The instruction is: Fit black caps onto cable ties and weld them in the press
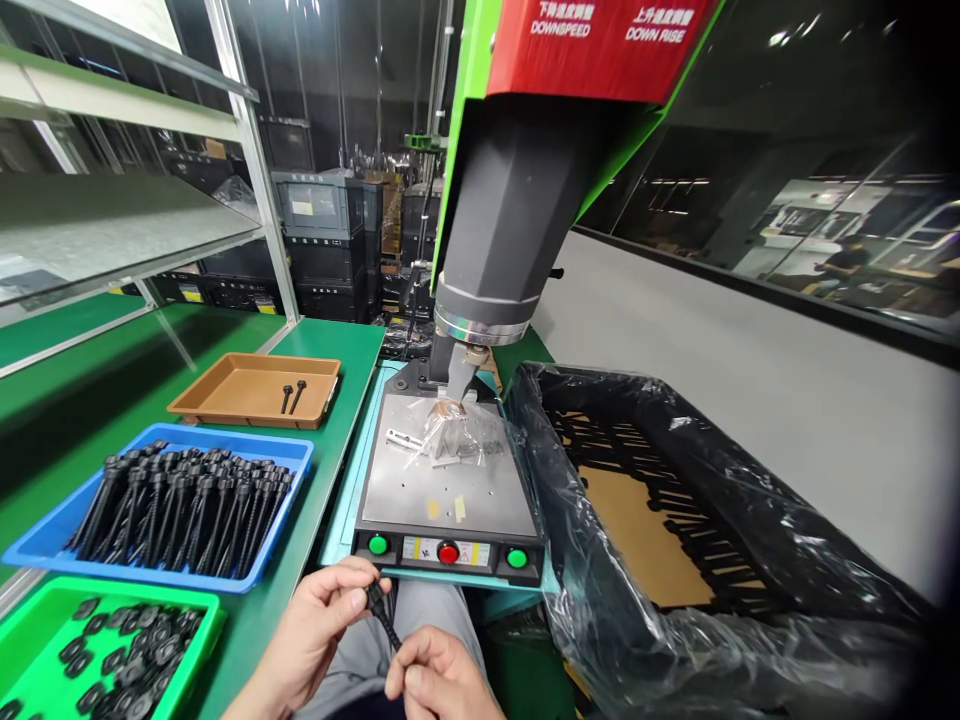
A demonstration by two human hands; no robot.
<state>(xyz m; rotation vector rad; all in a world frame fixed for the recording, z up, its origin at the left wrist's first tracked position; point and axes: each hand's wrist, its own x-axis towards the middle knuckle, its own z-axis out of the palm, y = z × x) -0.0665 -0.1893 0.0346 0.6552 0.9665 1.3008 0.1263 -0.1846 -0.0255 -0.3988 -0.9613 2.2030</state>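
**Slim black ribbed plastic rod (384, 618) pinched by two hands**

Your left hand (322, 625) has thumb and fingers closed on the rod's thicker head; your right hand (435, 675) pinches it lower down, before the black button panel (469, 574). To your left, a bright-green plastic tray (154, 590) holds loose black pieces, a blue plastic tray (150, 576) many similar rods, a brown plastic tray (240, 385) two. To your right, a black-film-lined bin (630, 630) holds black parts around brown cardboard (637, 525).
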